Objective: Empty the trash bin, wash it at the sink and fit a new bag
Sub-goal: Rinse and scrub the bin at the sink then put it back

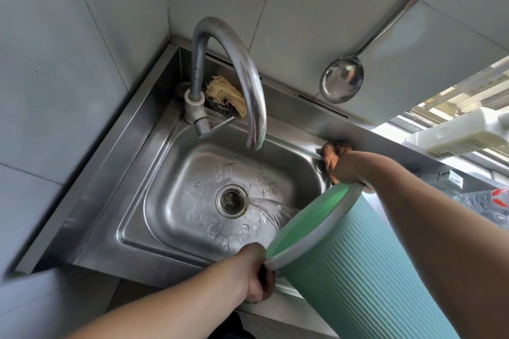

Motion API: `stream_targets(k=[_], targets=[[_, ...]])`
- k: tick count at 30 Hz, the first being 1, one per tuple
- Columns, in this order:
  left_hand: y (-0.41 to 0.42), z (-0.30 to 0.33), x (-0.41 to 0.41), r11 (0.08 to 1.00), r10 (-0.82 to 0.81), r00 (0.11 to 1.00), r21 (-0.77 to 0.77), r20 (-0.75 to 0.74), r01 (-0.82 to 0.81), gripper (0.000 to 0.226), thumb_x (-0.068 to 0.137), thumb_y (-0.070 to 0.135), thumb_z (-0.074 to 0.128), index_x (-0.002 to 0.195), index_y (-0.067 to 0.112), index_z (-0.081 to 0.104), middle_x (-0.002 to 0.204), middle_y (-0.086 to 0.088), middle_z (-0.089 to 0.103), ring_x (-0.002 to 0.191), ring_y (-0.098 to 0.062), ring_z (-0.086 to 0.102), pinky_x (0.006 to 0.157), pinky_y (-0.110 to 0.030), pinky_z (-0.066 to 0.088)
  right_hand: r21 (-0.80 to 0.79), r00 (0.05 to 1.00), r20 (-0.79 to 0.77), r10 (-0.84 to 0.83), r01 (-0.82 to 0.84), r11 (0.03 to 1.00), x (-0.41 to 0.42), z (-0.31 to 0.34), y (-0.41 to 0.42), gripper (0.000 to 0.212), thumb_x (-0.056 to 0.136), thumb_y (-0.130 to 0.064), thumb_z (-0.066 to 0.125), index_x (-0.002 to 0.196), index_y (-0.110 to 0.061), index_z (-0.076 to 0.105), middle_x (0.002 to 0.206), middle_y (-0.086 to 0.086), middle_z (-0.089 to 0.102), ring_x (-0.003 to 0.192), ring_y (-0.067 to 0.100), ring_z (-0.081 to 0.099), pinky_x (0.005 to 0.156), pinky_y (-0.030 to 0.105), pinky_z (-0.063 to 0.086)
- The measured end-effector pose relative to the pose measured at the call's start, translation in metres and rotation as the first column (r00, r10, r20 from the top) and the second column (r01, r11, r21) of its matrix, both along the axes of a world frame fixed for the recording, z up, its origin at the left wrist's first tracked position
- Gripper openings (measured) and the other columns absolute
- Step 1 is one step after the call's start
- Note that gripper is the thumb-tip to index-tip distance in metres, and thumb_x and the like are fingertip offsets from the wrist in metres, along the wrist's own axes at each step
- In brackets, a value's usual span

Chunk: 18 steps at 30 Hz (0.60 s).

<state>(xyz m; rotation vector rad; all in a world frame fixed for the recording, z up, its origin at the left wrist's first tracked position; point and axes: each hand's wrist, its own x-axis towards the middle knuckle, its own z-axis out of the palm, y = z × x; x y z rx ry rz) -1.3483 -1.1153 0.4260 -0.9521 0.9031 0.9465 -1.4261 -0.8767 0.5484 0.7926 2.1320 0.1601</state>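
A ribbed green trash bin (pixel 366 264) with a white rim is tipped toward the steel sink (pixel 176 173), its mouth facing left. Water pours from the bin's lip into the basin near the drain (pixel 232 200). My left hand (pixel 254 274) grips the near part of the rim. My right hand (pixel 348 169) grips the far part of the rim and also holds a brown cloth (pixel 332 155). No water runs from the curved faucet (pixel 242 77) above the basin.
A loofah scrubber (pixel 227 95) lies behind the faucet. A steel ladle (pixel 341 80) hangs on the tiled wall. A white bottle (pixel 465 132) lies on the window ledge at right, and a plastic bottle (pixel 484 206) rests on the counter.
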Motion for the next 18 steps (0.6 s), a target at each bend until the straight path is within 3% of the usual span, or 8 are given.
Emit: stream_targets(k=[4,8,13,18], targets=[[0.001,0.001,0.004,0.996,-0.018,1.0,0.088,0.015,0.017,0.042,0.091,0.011,0.033,0.058,0.005,0.057,0.041,-0.003,0.045,0.023,-0.012,0.041,0.025,-0.016,0.037,0.001,0.979,0.146,0.141,-0.143,0.99,-0.012,0.007,-0.001,0.054,0.099,-0.024,0.045,0.149,-0.011,0.031,0.152,0.012,0.04,0.135,0.029,0.043,0.106,0.035,0.036],[-0.001,0.003,0.006,0.992,-0.022,0.999,0.127,0.044,0.016,0.033,0.092,0.012,0.034,0.068,0.005,0.056,0.047,-0.003,0.043,0.026,-0.013,0.042,0.025,-0.015,0.036,-0.032,0.945,0.234,0.229,-0.227,0.973,-0.021,0.004,-0.003,0.05,0.097,-0.02,0.049,0.145,-0.006,0.044,0.147,0.008,0.047,0.128,0.025,0.051,0.104,0.03,0.041],[-0.007,0.005,0.007,0.981,-0.03,0.994,0.192,0.103,0.01,0.037,0.092,0.012,0.036,0.061,0.003,0.055,0.05,-0.003,0.038,0.027,-0.014,0.041,0.024,-0.015,0.033,-0.06,0.93,0.261,0.261,-0.254,0.965,-0.033,0.002,-0.007,0.036,0.091,-0.02,0.052,0.124,-0.009,0.064,0.125,0.01,0.062,0.106,0.028,0.061,0.103,0.04,0.048],[-0.012,0.007,0.007,0.978,-0.032,0.992,0.207,0.123,0.006,0.032,0.092,0.012,0.036,0.066,0.006,0.052,0.049,-0.003,0.038,0.027,-0.014,0.041,0.024,-0.015,0.032,-0.057,0.933,0.276,0.231,-0.224,0.973,-0.034,0.003,-0.015,0.044,0.089,-0.013,0.053,0.131,-0.007,0.061,0.14,0.01,0.056,0.123,0.03,0.057,0.107,0.041,0.045]])
